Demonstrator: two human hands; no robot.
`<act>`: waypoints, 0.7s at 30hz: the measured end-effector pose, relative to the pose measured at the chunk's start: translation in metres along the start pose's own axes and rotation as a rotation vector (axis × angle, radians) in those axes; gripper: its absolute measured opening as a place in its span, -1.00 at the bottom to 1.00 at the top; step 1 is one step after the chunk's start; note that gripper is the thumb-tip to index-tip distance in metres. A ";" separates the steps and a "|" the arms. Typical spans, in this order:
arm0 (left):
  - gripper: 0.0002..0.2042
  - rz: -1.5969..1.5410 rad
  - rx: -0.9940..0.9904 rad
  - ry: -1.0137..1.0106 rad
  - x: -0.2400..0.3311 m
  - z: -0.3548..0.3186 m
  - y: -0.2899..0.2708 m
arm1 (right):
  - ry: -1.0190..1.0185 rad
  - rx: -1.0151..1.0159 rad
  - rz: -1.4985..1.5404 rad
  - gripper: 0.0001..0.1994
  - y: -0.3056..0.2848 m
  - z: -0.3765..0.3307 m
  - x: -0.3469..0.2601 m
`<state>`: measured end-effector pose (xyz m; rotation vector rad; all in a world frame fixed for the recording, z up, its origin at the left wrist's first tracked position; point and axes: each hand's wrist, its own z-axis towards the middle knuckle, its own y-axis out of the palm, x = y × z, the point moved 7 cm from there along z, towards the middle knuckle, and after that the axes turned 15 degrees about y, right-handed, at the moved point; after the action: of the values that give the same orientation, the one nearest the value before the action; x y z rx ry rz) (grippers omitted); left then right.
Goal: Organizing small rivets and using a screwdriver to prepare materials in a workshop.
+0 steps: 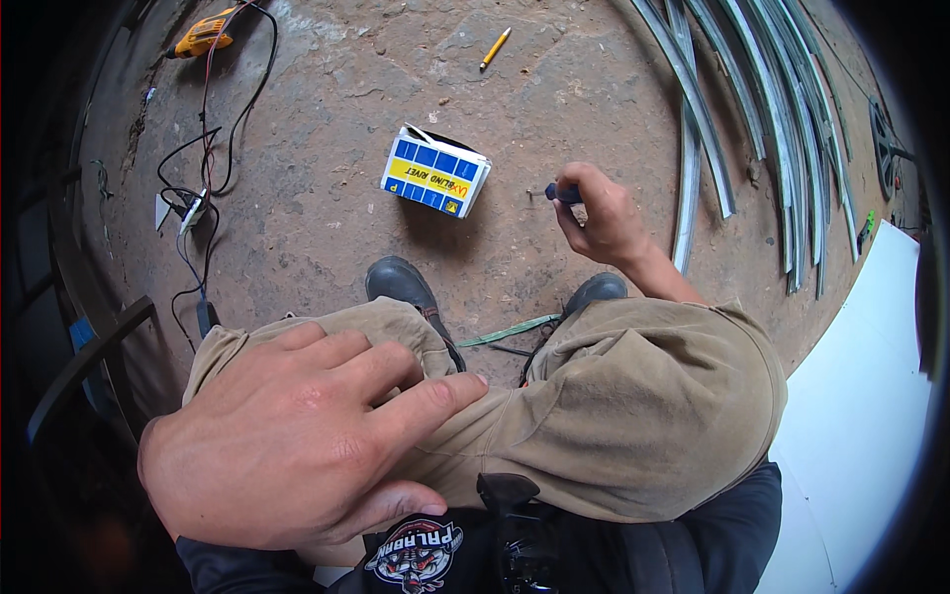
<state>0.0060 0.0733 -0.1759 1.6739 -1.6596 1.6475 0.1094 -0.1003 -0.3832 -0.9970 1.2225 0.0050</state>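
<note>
Handling a small dark-blue tool (565,194) is judged to be the step in hand. It is pinched between the thumb and curled forefinger of the right hand (608,224), its thin metal tip pointed left toward the blue, white and yellow cardboard box (432,176), near but apart; contact with the concrete floor (317,168) cannot be told. The left hand (292,431) is held loosely half open, nothing seen in it. A steady pinch seems to be called for next.
</note>
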 end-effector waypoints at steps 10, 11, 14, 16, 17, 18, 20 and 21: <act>-0.30 -0.002 0.014 0.016 0.001 -0.001 0.002 | 0.059 -0.009 -0.011 -0.72 -0.004 -0.002 0.004; -0.30 -0.003 0.014 0.015 0.001 -0.001 0.001 | 0.026 -0.003 -0.018 -0.72 -0.007 -0.001 -0.002; -0.30 -0.002 -0.011 -0.004 0.001 0.000 0.001 | -0.089 0.096 0.037 -0.73 -0.020 0.006 -0.022; -0.30 -0.009 -0.011 0.000 -0.002 0.001 0.000 | -0.089 0.092 0.029 -0.73 -0.017 0.006 -0.021; -0.30 -0.010 -0.013 0.002 -0.003 0.002 0.001 | -0.092 0.087 0.023 -0.73 -0.015 0.006 -0.019; -0.31 -0.006 -0.002 0.004 -0.002 0.002 0.001 | -0.093 0.089 0.020 -0.73 -0.011 0.003 -0.013; -0.31 -0.002 0.011 0.007 0.000 0.001 -0.001 | -0.061 0.035 -0.020 -0.72 0.007 -0.004 0.008; -0.31 -0.009 0.011 0.004 0.000 0.000 0.000 | -0.062 0.033 -0.016 -0.72 0.007 -0.004 0.008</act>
<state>0.0060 0.0730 -0.1759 1.6791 -1.6420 1.6583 0.1063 -0.1026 -0.3943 -0.9706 1.1548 0.0034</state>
